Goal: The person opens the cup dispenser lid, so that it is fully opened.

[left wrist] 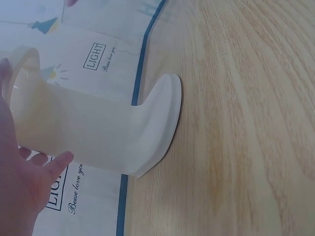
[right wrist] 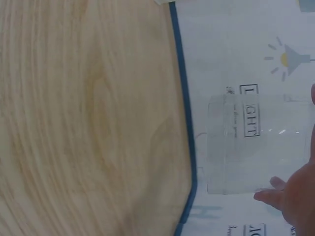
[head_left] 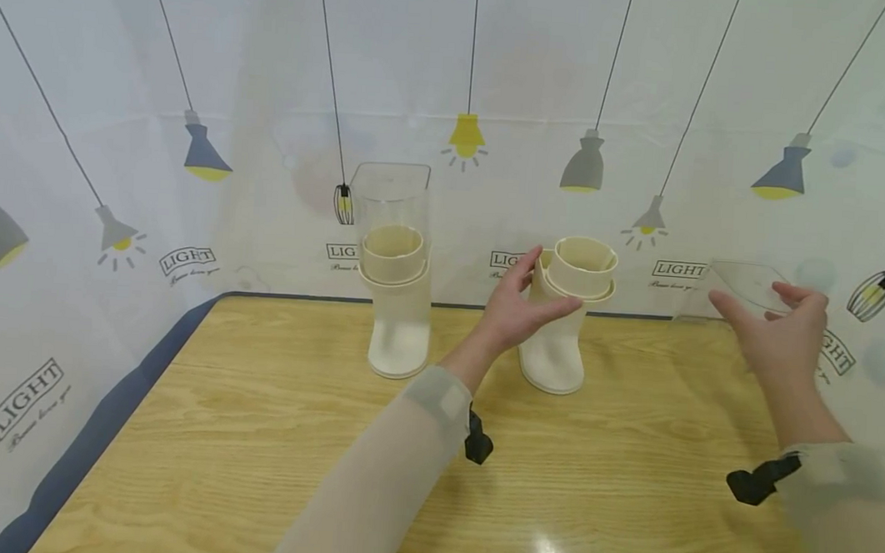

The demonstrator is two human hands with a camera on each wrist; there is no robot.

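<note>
Near the table's back edge stands a cream plastic dispenser base [head_left: 556,345] with a ring-shaped top and a flat, forward-reaching foot. My left hand [head_left: 511,312] grips it just below the ring, thumb in front and fingers at the side. In the left wrist view the base [left wrist: 91,128] stands with its foot on the wood. To the right, my right hand [head_left: 788,332] holds a clear plastic container [right wrist: 263,147] between thumb and fingers, raised over the table's back right part. Its see-through walls let the printed lettering behind show.
Left of my left hand stands a matching cream base [head_left: 400,328] with a clear container [head_left: 393,186] upright on its top. The wooden table [head_left: 268,443] ends at a blue-edged backdrop [head_left: 258,66] printed with lamps, close behind both bases.
</note>
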